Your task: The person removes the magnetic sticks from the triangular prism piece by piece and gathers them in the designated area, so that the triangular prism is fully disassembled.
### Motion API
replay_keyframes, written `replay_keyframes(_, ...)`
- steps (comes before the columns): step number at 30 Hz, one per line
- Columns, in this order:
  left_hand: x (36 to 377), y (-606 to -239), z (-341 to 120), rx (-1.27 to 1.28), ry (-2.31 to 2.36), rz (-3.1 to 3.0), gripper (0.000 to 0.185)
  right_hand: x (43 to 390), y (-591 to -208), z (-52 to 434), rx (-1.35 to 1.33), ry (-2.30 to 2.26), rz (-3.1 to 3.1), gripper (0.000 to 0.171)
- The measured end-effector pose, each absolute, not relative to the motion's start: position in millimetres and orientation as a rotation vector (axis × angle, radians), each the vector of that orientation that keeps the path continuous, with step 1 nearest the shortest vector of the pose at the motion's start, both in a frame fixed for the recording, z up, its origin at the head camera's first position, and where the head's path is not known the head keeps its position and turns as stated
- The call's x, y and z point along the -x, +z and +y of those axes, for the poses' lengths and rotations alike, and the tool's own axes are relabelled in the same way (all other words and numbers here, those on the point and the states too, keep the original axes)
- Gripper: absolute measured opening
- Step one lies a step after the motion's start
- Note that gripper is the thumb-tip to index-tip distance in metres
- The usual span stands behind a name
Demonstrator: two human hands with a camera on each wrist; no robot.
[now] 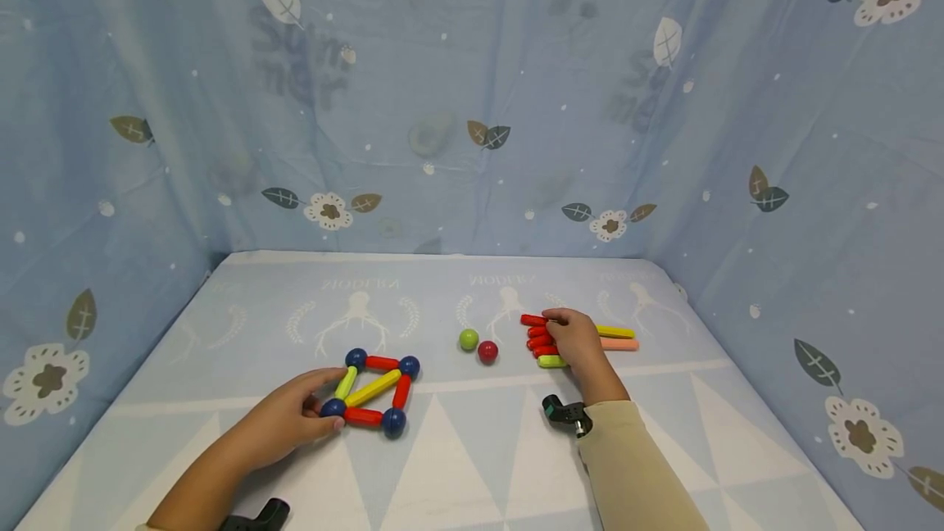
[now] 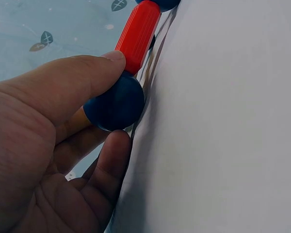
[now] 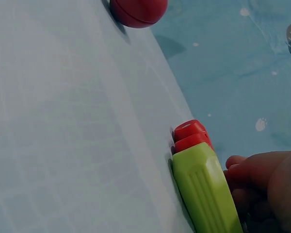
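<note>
1. Head view: a pale blue mat (image 1: 472,433) printed with white triangles and antler motifs covered the table, and blue leaf-and-flower cloth (image 1: 442,105) hung on three sides. The left hand (image 1: 291,420) pinched a blue ball (image 1: 333,408) at the near-left corner of a rod-and-ball frame (image 1: 376,390). The right hand (image 1: 575,342) lay over a pile of rods (image 1: 542,342); a green ball (image 1: 468,339) and red ball (image 1: 487,351) sat between.
2. Left wrist view: thumb and fingers gripped the blue ball, joined to a red rod (image 2: 138,35), on white mat.
3. Right wrist view: fingers (image 3: 262,179) curled against a green rod (image 3: 206,189); whether they gripped it I could not tell.
</note>
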State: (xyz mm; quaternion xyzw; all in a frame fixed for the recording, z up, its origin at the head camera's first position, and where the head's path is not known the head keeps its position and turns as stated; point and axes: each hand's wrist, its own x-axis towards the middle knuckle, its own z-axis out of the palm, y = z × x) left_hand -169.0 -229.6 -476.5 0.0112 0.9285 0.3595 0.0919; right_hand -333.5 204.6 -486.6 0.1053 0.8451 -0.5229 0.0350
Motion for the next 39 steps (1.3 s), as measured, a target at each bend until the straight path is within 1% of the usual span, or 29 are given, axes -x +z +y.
replay_keyframes(5, 170.6, -474.0, -229.9, -0.039, 1.057, 2.773, 0.082, 331.0, -476.2, 203.3, -0.349, -1.621, 2.663, 0.026)
replay_keyframes(9, 171.0, -473.0, -229.7, -0.049, 1.07, 2.769, 0.082, 323.0, -463.9, 191.9, -0.305, -1.649, 2.681, 0.026)
replay_keyframes(14, 170.8, -473.0, -229.5, -0.055, 1.078, 2.766, 0.081, 308.5, -450.0, 163.7, -0.102, -1.648, 2.724, 0.02)
replay_keyframes(19, 170.5, -473.8, -229.4, -0.062, 1.07, 2.771, 0.075, 290.3, -443.6, 133.3, 0.126, -1.607, 2.726, 0.011)
replay_keyframes(24, 168.8, -474.8, -228.3, -0.044, 1.066, 2.77, 0.072, 269.1, -441.8, 107.4, 0.331, -1.541, 2.658, 0.01)
replay_keyframes(31, 167.2, -474.4, -226.3, -0.001, 1.102, 2.736, 0.075, 236.5, -441.8, 71.1, 0.569, -1.296, 2.566, 0.019)
replay_keyframes(34, 166.7, -473.6, -225.0, 0.017, 1.109, 2.724, 0.081, 226.2, -443.0, 58.5, 0.641, -1.174, 2.511, 0.023)
replay_keyframes(39, 165.7, -473.1, -223.0, 0.022, 1.114, 2.701, 0.091, 215.0, -448.4, 44.4, 0.739, -0.941, 2.465, 0.035)
